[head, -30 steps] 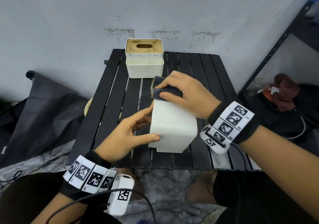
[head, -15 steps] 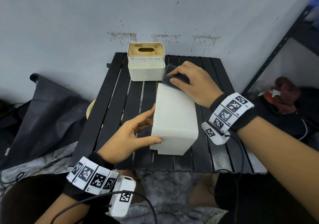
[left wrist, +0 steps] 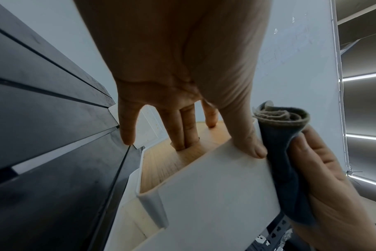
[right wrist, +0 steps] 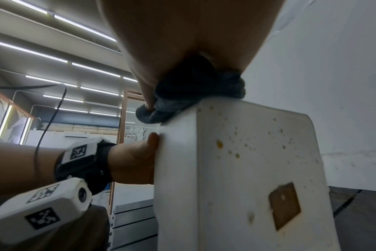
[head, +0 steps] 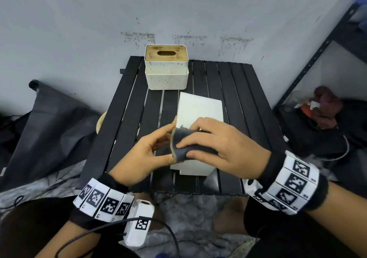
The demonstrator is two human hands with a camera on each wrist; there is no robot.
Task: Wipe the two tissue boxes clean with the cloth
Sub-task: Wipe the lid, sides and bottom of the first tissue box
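A white tissue box (head: 200, 112) lies on its side on the black slatted table (head: 244, 102), its wooden lid face turned left. My left hand (head: 167, 140) grips its near left edge, thumb on the upper white face and fingers (left wrist: 182, 129) against the wooden face (left wrist: 167, 163). My right hand (head: 185, 150) holds a bunched dark cloth (head: 184, 144) and presses it on the box's near upper edge beside the left thumb. The right wrist view shows the cloth (right wrist: 193, 95) on top of the box and brown spots on the box's end face (right wrist: 247, 152). A second speckled white box (head: 166, 74) with a wooden lid stands at the table's back.
The table backs onto a grey wall (head: 178, 9). A black bag (head: 49, 122) lies on the floor to the left. A dark metal shelf frame (head: 309, 62) with clutter beneath it stands to the right. My knees are under the table's front edge.
My right hand has drawn the cloth along the box's upper face from its far end to its near end. The left hand has kept its hold on the box's left side.
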